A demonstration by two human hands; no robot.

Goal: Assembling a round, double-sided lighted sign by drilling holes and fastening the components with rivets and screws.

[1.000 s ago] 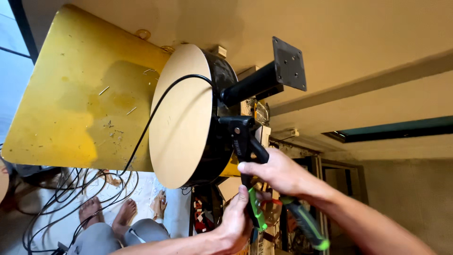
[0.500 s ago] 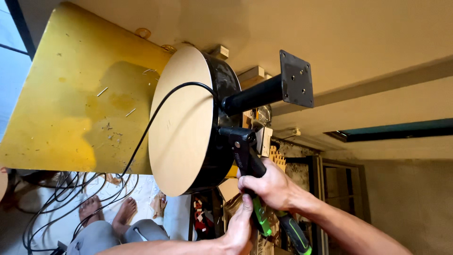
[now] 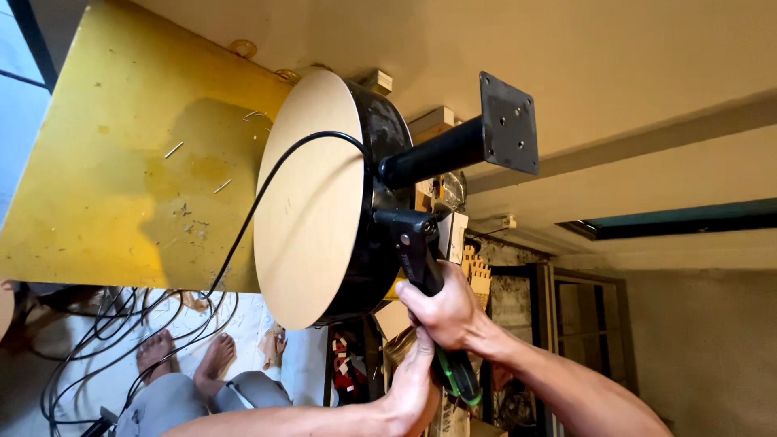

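A round seat with a pale wooden disc (image 3: pixel 312 202) and a black padded rim (image 3: pixel 380 162) lies on its side on a yellow table (image 3: pixel 137 162). A black post ending in a square mounting plate (image 3: pixel 508 121) sticks out of the seat. My right hand (image 3: pixel 441 311) grips the handle of a black and green hand tool (image 3: pixel 417 243), and the tool's head presses against the black rim. Just below, my left hand (image 3: pixel 413 388) wraps around the tool's green lower end (image 3: pixel 461 380).
A black cable (image 3: pixel 267 178) runs over the disc and down into a tangle of cables (image 3: pixel 105 324) on the floor. Bare feet (image 3: pixel 186 356) and grey trousers show at the bottom left. Cluttered shelves (image 3: pixel 453 235) and a dark doorway (image 3: pixel 583 324) stand behind the seat.
The tool's handle has swung from slanted to nearly upright, and my right hand has shifted slightly left with it. The tool's head stays against the rim.
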